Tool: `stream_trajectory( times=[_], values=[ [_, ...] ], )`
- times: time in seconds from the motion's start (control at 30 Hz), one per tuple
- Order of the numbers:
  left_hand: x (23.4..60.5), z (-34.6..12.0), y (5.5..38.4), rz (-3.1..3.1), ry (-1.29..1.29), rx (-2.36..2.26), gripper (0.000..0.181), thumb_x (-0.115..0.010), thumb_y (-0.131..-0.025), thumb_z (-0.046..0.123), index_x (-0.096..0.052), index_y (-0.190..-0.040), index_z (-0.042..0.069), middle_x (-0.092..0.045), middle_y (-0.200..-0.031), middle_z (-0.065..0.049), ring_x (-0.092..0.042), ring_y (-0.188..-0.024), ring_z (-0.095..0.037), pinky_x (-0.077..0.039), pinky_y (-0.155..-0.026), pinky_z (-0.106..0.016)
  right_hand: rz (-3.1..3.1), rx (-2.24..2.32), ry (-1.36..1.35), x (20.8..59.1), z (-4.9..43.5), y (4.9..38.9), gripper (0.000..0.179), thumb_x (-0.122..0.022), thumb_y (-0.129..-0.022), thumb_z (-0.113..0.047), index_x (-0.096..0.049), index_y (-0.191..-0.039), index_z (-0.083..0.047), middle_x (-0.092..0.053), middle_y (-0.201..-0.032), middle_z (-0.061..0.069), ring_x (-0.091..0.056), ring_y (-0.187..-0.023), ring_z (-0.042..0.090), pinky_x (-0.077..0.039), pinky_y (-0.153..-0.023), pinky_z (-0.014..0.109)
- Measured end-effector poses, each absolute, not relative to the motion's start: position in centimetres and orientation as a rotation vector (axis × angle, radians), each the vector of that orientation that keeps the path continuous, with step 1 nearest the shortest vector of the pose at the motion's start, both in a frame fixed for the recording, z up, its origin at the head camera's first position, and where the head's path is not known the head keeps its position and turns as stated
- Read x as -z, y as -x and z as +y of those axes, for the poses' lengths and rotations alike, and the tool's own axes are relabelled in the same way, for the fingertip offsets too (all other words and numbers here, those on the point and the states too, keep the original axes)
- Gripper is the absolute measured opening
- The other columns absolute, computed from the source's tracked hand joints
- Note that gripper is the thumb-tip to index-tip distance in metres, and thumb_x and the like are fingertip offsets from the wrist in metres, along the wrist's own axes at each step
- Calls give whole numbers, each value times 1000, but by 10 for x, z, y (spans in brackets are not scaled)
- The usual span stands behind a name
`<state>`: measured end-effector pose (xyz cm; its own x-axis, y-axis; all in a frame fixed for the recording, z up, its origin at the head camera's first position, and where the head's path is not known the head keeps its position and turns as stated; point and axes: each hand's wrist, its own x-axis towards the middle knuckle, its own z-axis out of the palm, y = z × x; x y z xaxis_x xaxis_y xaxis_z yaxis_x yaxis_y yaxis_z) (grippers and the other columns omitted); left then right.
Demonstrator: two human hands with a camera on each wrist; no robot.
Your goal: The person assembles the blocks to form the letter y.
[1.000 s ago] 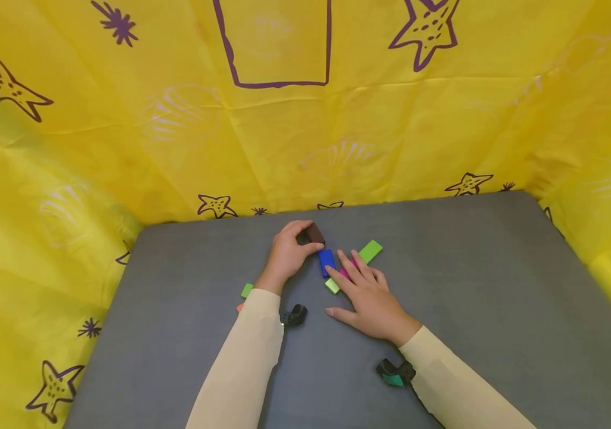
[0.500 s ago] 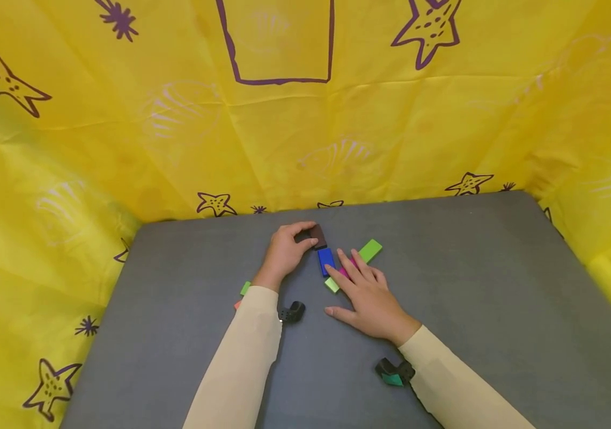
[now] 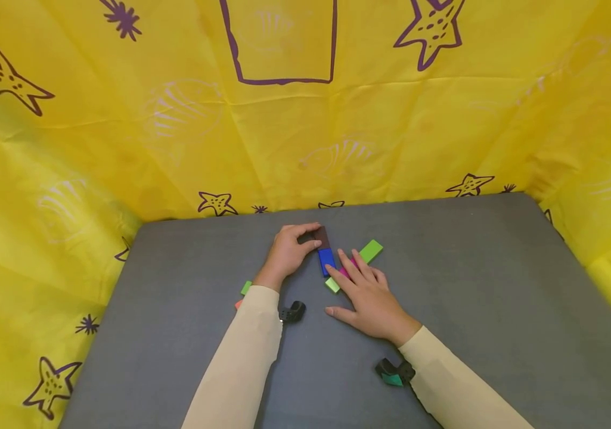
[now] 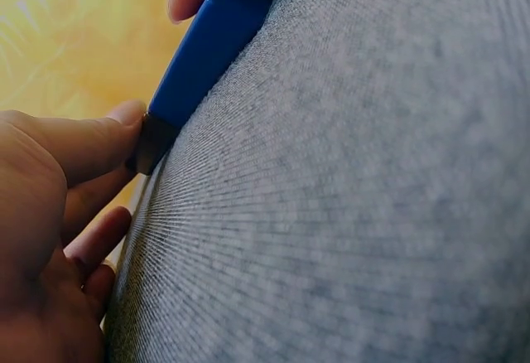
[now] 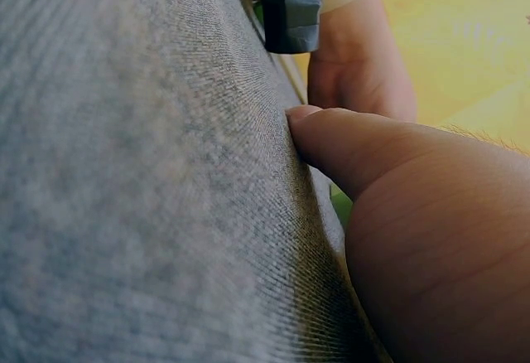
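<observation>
At the near side of the grey table, two pale sleeves, a black wrist camera beside the left cuff and another at the right. To the left, partly hidden by the left sleeve, an orange block, and just beyond, a small green block.

Near middle, the right hand, relaxed and grasping nothing, fingers spread over a magenta block, thumb apart to the left, index fingertip at the blue block. Just beside the blue block's near end, a light green block; touching or not, impossible to tell. Right and farther, beyond the fingertips, a bright green block, long axis slanting from near left to far right.

Farther, the left hand, pinching a brown block between thumb and fingers from the left. Clearly nearer to that block than the right hand. Brown and blue end to end, apparently touching, in one line running near to far, with the far end leaning slightly left.

Behind everything, yellow cloth with starfish drawings.
</observation>
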<state>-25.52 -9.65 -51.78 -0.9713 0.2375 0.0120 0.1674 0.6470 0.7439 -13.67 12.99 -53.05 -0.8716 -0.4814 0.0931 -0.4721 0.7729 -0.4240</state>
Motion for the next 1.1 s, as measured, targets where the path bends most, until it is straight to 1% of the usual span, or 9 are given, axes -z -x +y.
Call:
stream_trajectory(
  times=[0.33,0.53,0.73,0.87,0.97,1.1],
  values=[
    [517,-95,254,2755,-331,-1269,45,-78,-105,31,-71,-148,25,-65,-147,-6,-50,-143,-32,-38,-118,-55,2944,687,788,527,131,135,90,-71,-100,-62,-37,-172,-21,-11,-181,10,1,-165,36,-21,-118,69],
    [518,-96,254,2737,-294,-1323,46,-76,-105,33,-69,-151,25,-63,-150,-5,-49,-145,-33,-37,-119,-58,2947,751,791,527,132,133,92,-75,-98,-59,-36,-172,-21,-9,-181,12,2,-165,38,-21,-118,72],
    [516,-99,251,2723,-301,-1338,48,-74,-107,38,-68,-152,23,-62,-153,-3,-48,-148,-33,-35,-120,-58,2952,803,787,527,132,130,94,-80,-97,-56,-37,-172,-19,-10,-181,13,-2,-164,42,-24,-116,75],
    [512,-103,245,2692,-285,-1406,50,-74,-106,40,-68,-152,21,-61,-155,-3,-48,-149,-31,-34,-121,-56,2946,817,768,527,132,127,95,-80,-97,-56,-36,-173,-20,-9,-181,12,-1,-164,42,-22,-116,75],
    [507,-107,240,2675,-287,-1457,51,-75,-105,40,-68,-151,20,-62,-154,-2,-49,-148,-29,-36,-121,-55,2946,841,764,527,134,124,95,-81,-96,-55,-36,-173,-20,-9,-181,12,-2,-165,42,-22,-116,75],
    [499,-117,231,2650,-320,-1507,51,-76,-105,40,-68,-151,20,-64,-151,-1,-54,-143,-27,-41,-117,-53,2954,876,761,528,139,120,94,-81,-97,-53,-38,-172,-18,-11,-181,13,-4,-164,43,-23,-115,76]
  ],
)
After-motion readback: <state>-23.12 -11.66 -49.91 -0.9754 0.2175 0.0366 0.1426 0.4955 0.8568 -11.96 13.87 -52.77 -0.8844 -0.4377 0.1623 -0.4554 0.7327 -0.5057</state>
